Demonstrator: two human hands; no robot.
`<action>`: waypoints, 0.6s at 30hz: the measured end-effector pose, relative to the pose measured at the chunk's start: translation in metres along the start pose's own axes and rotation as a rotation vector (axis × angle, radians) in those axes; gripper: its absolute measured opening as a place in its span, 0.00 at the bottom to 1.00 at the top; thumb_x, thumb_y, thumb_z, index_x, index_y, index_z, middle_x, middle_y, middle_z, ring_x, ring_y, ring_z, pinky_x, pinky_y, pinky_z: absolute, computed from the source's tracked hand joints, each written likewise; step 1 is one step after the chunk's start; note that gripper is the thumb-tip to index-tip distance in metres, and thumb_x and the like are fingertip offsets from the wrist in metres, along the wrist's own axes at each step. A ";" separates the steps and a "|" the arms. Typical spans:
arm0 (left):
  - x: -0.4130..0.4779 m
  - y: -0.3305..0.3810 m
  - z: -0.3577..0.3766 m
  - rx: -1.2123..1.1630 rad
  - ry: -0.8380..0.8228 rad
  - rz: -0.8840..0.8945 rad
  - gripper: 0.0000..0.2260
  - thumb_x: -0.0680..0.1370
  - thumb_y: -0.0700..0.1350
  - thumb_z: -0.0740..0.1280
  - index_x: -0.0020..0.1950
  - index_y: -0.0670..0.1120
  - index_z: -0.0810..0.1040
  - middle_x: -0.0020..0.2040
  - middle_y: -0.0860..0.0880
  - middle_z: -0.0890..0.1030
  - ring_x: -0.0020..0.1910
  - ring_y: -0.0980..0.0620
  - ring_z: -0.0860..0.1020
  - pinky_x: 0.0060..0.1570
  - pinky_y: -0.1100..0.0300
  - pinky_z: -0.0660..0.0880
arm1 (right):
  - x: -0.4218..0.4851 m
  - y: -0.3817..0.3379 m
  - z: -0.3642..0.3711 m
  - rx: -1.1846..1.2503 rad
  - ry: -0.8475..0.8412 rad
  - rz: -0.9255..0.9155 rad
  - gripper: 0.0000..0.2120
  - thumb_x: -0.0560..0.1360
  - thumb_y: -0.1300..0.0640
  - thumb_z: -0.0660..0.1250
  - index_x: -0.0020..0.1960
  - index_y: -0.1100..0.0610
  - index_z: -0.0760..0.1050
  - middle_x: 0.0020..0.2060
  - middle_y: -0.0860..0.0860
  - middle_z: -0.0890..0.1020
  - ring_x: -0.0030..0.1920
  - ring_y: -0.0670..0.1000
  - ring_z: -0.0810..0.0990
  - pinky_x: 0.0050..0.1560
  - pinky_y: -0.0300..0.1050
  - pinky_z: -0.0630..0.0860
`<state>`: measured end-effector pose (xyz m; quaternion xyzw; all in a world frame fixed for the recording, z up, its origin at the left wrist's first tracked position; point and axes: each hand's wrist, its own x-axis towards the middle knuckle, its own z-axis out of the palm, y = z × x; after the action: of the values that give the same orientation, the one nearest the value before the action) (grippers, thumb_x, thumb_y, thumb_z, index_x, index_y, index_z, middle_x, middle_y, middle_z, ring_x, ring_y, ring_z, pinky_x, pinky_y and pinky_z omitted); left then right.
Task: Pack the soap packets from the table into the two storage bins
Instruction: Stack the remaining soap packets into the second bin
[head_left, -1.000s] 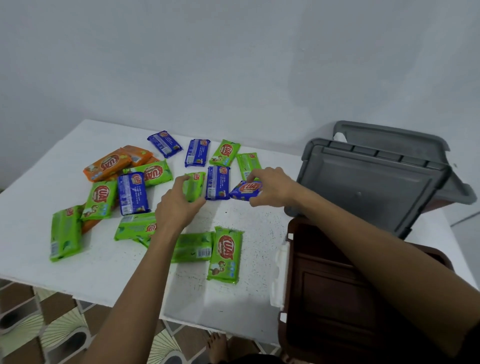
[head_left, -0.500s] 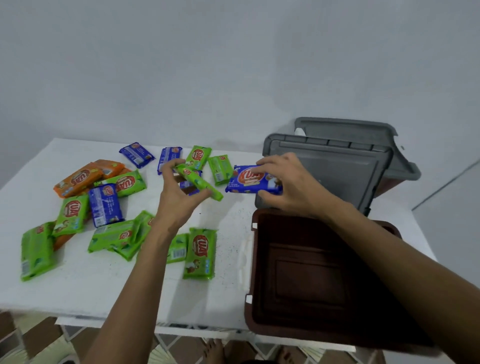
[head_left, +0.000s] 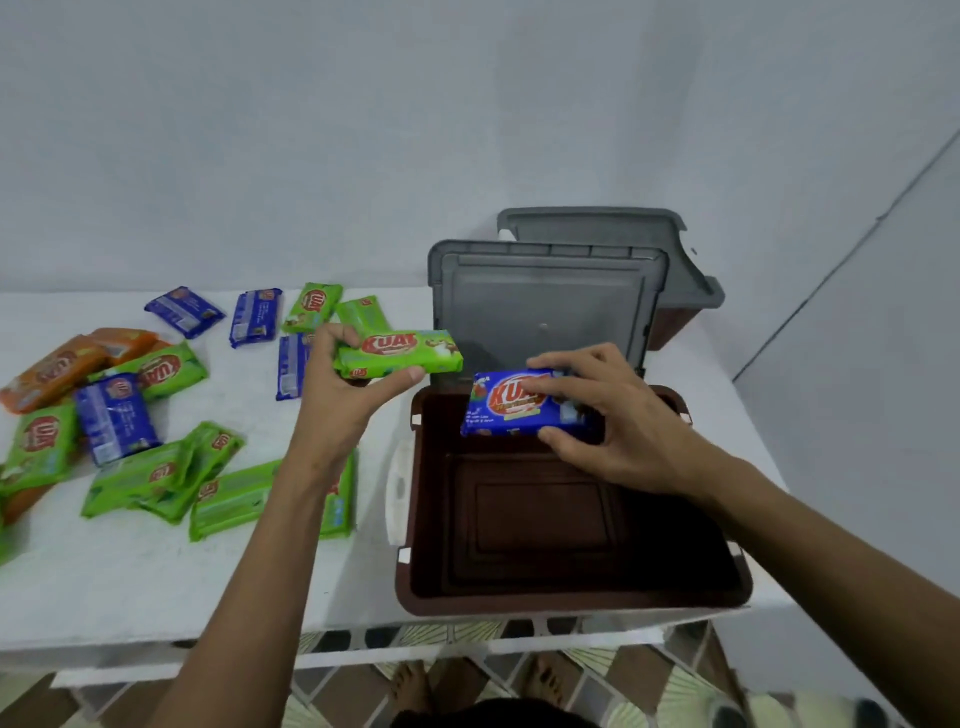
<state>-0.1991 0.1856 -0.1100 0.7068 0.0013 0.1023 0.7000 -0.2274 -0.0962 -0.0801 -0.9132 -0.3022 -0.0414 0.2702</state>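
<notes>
My right hand (head_left: 608, 415) grips a blue soap packet (head_left: 511, 402) over the far end of the near brown bin (head_left: 571, 597), whose inside holds no packets. My left hand (head_left: 348, 395) holds a green soap packet (head_left: 400, 353) just left of that bin's far corner, above the table. Several green, blue and orange soap packets (head_left: 150, 415) lie scattered on the white table (head_left: 156, 582) to the left. A second bin (head_left: 670, 317) stands behind the first, mostly hidden by grey lids.
The near bin's grey lid (head_left: 545, 306) stands open and upright behind it; another grey lid (head_left: 613, 228) rises behind that. A pale wall backs the table. Patterned floor tiles and my bare feet (head_left: 415, 686) show below the table's front edge.
Both hands lifted their packets off the table and carried them right; the blue one now hangs over the brown bin, the green one beside its corner. The view has shifted right.
</notes>
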 end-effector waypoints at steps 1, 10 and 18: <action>-0.002 -0.002 0.003 0.006 -0.015 -0.005 0.25 0.63 0.42 0.81 0.48 0.50 0.66 0.52 0.43 0.80 0.51 0.47 0.82 0.48 0.59 0.79 | -0.005 0.002 0.005 0.001 -0.009 0.001 0.24 0.75 0.45 0.68 0.68 0.53 0.74 0.68 0.46 0.72 0.65 0.46 0.65 0.58 0.29 0.68; -0.021 -0.019 0.016 0.046 -0.080 -0.057 0.20 0.62 0.44 0.78 0.42 0.50 0.68 0.51 0.50 0.79 0.51 0.52 0.81 0.44 0.60 0.78 | -0.010 0.027 0.074 -0.210 -0.187 -0.102 0.24 0.77 0.46 0.66 0.69 0.56 0.73 0.69 0.53 0.72 0.63 0.53 0.66 0.61 0.46 0.74; -0.022 -0.019 0.013 0.066 -0.104 -0.050 0.20 0.65 0.39 0.78 0.43 0.48 0.67 0.51 0.51 0.79 0.51 0.55 0.81 0.42 0.61 0.78 | -0.004 0.034 0.102 -0.447 -0.267 -0.172 0.22 0.73 0.44 0.70 0.62 0.56 0.79 0.61 0.54 0.79 0.53 0.57 0.77 0.50 0.49 0.81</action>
<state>-0.2161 0.1702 -0.1316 0.7336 -0.0141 0.0479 0.6777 -0.2198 -0.0679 -0.1835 -0.9186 -0.3948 -0.0089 0.0151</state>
